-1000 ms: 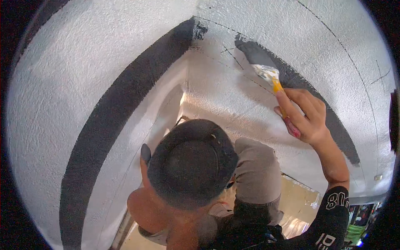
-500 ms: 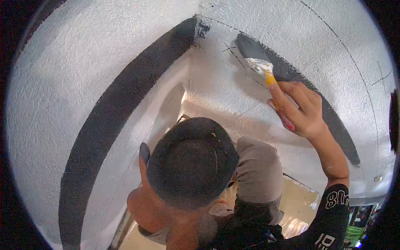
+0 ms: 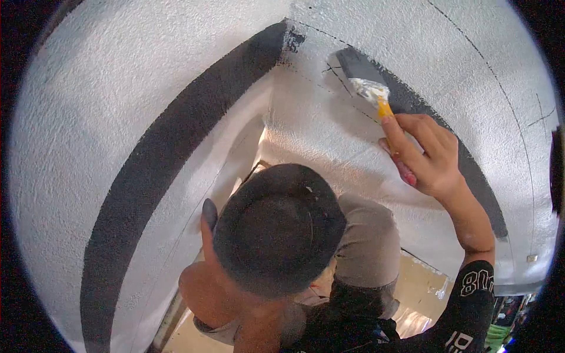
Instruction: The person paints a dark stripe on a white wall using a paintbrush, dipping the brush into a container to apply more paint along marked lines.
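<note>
My right hand [image 3: 426,153] is closed around the yellow and red handle of a paintbrush [image 3: 384,107]. White paint smears the brush's metal band, and its dark bristles meet the wall at the upper end of a dark grey painted stripe [image 3: 471,170]. Low in the middle, my left hand [image 3: 215,270] holds a round dark paint container [image 3: 279,229], with a grey-smeared fingertip showing at its left side. Most of that hand's fingers are hidden by the container.
Another curved dark stripe [image 3: 159,147] runs down the white textured wall [image 3: 53,159] on the left, meeting the corner at the top. Thin drawn lines mark the right wall. A bent knee [image 3: 368,241] in greyish trousers is beside the container.
The view has shifted slightly. The brush stays at the top of the right stripe, a touch nearer the corner, and the container sits slightly further right in view.
</note>
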`<action>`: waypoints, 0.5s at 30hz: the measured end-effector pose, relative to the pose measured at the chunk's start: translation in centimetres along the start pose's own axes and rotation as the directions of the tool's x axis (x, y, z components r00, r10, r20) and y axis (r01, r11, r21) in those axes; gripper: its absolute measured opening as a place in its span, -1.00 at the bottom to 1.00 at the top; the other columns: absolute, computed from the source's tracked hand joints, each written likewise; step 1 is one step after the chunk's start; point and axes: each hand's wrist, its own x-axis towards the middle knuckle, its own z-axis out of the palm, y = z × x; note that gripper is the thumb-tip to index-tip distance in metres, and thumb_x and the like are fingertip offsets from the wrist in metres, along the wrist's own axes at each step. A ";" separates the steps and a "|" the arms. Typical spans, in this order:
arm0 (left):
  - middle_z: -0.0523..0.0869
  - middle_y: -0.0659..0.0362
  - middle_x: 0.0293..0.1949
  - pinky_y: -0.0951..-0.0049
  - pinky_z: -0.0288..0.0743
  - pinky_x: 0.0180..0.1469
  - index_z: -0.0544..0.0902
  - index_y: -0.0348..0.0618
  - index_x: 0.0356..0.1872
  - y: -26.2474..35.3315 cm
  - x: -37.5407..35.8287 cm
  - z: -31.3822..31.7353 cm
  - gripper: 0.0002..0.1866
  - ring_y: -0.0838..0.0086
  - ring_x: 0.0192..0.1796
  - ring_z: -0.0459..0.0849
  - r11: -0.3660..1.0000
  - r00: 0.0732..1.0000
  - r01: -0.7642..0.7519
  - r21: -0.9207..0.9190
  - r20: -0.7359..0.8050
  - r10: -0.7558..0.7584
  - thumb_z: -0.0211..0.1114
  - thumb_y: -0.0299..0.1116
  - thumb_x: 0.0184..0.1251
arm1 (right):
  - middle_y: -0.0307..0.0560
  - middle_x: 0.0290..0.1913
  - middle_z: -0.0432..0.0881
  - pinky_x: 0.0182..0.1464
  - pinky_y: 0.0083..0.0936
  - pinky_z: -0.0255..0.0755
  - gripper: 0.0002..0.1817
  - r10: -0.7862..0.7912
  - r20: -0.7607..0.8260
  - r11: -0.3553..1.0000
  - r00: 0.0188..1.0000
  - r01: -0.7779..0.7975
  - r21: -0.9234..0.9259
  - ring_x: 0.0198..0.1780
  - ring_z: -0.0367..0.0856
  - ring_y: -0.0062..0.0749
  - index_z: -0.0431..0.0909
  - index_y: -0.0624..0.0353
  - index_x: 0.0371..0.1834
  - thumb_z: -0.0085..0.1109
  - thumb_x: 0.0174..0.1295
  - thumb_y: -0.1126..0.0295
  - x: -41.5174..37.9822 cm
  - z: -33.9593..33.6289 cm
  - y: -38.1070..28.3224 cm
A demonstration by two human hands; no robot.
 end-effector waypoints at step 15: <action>0.51 0.05 0.22 0.19 0.22 0.40 0.46 -0.12 0.23 -1.1 -2.6 -0.4 -0.17 0.17 0.29 0.44 0.065 0.929 -0.223 0.973 0.192 0.316 0.61 -0.13 -0.15 | -0.03 -0.31 0.59 -0.51 -0.54 0.49 -0.59 -0.052 -0.112 0.999 0.992 0.052 0.001 -0.41 0.61 -0.33 0.60 0.26 -0.11 0.42 -0.08 0.41 0.5 -0.6 -0.5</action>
